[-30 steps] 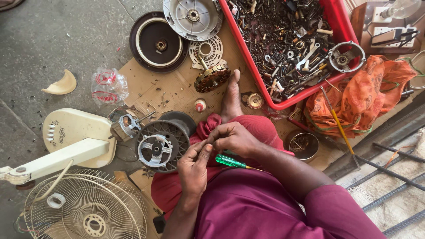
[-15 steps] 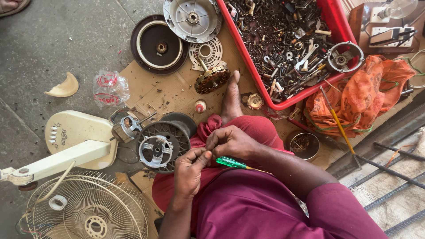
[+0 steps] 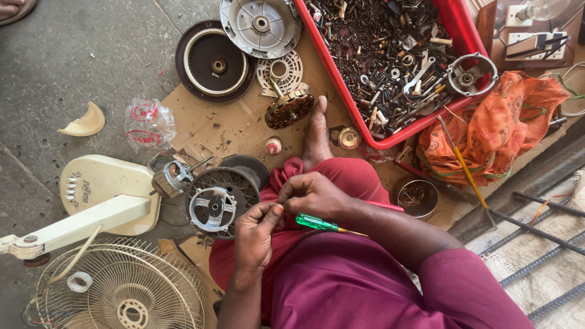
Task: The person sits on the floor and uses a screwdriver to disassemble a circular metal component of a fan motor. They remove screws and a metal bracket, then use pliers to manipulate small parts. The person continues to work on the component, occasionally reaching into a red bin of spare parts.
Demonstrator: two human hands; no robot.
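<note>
Left hand (image 3: 256,234) and right hand (image 3: 314,194) meet fingertip to fingertip over the lap, both pinching 1 small item, too small to identify. Screwdriver (image 3: 317,223) with green handle lies under the right palm, touching it. Motor (image 3: 216,204) sits just left of the hands

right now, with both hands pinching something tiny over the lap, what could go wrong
1. Whatever the left hand and right hand pinch between them is too small to make out; if dropped it could vanish among the loose bits scattered on the cardboard.
2. The green-handled screwdriver lies loose across the lap and might roll off.
3. The bare foot rests beside the red tray of screws and could catch a stray sharp piece.
</note>
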